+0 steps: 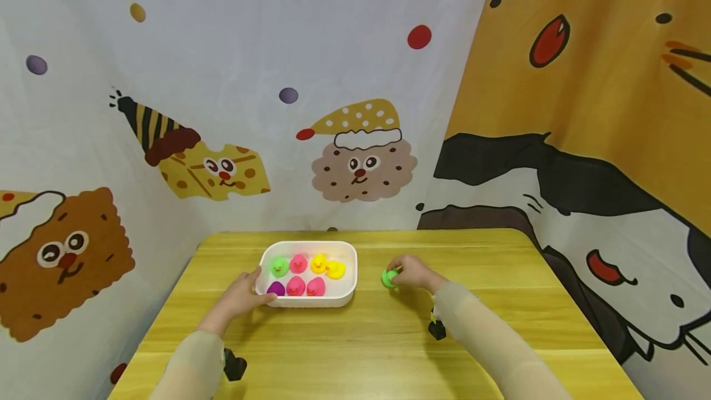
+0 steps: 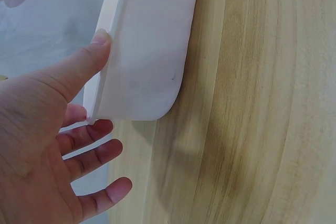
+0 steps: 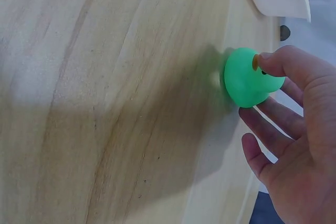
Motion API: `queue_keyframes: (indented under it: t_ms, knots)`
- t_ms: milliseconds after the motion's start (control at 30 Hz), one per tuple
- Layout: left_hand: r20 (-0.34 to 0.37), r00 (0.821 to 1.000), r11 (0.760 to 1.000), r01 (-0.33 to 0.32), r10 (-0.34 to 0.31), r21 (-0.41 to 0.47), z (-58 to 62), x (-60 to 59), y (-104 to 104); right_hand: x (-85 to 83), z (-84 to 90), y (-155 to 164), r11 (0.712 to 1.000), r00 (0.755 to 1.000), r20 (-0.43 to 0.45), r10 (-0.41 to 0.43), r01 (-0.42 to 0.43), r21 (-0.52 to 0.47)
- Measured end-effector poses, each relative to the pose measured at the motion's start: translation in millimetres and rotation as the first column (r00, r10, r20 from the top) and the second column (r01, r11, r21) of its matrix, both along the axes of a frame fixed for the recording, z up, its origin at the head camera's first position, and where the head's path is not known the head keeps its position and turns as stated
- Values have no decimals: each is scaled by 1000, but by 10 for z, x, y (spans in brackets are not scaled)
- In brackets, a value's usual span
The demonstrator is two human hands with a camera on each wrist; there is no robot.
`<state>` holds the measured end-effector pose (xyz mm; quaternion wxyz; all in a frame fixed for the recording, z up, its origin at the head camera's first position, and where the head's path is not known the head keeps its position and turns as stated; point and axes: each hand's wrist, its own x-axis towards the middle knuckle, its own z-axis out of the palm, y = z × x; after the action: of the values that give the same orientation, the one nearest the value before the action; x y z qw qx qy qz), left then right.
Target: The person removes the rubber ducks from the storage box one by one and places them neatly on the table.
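A white plastic box point(image 1: 333, 302) stands on the table, left of centre in the head view. Its corner is held by my left hand point(image 1: 242, 295), the thumb over the front rim and the other fingers round the left end. Inside lie small rubber ducks: a green one point(image 1: 279, 266), three pink ones, two yellow ones and a purple one point(image 1: 276, 289) partly hidden by the front wall. To the right of the box, my right hand point(image 1: 413, 273) grips another green rubber duck point(image 3: 244, 80) on the tabletop, thumb at its head and fingers at its far side.
The wooden table point(image 1: 333, 357) reaches back to a hanging cloth point(image 1: 355, 66) printed with cartoon figures. More printed cloth point(image 1: 555, 91) hangs along the right side. Black wrist devices point(image 1: 235, 365) sit under both sleeves.
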<state>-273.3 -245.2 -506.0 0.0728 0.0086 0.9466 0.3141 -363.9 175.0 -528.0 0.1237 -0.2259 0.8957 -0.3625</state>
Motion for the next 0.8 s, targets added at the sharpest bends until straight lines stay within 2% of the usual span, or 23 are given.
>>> queue_keyframes:
  t_ms: [800]
  knots:
    - [31,999,1000,-24,24,9,-9,5,9,-1,-38,-21,999,1000,-6,22,-22,26]
